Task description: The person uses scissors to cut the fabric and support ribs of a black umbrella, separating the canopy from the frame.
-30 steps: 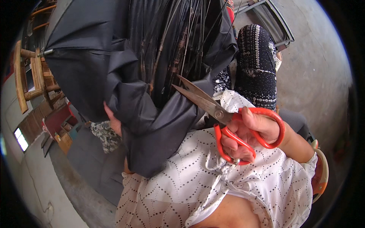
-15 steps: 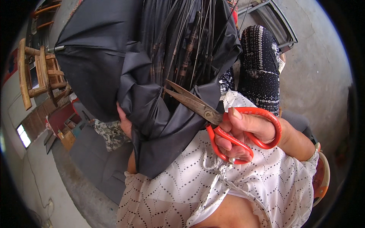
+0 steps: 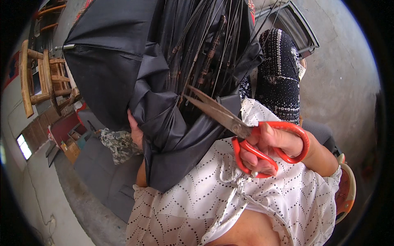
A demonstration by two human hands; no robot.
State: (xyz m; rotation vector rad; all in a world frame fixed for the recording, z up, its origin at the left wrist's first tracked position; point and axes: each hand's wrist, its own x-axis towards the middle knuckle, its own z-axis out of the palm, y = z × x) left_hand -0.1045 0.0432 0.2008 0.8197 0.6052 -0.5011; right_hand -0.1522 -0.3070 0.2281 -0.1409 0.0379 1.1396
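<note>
A black umbrella (image 3: 108, 69) lies half folded across my lap, its cloth bunched toward me and its thin metal ribs (image 3: 213, 49) bared, with rusty brown patches on them. My right hand (image 3: 271, 147) grips a pair of scissors (image 3: 217, 112) by the red handles, thumb in one loop and fingers in the other. The blades are slightly parted and point to the far left, their tips over the rusty ribs. My left hand (image 3: 135, 129) holds the umbrella cloth from the left side; most of its fingers are hidden behind the fabric.
A wooden chair (image 3: 47, 78) stands at the far left. Beside me on the left is a grey cushioned seat (image 3: 102, 176) with a camouflage cloth (image 3: 119, 143) on it. A metal-framed chair (image 3: 295, 24) stands at the back right on the concrete floor (image 3: 340, 78).
The scissors and my right hand have shifted slightly right, and the blades look a little closer together. The umbrella's ribs and left edge have also moved slightly right.
</note>
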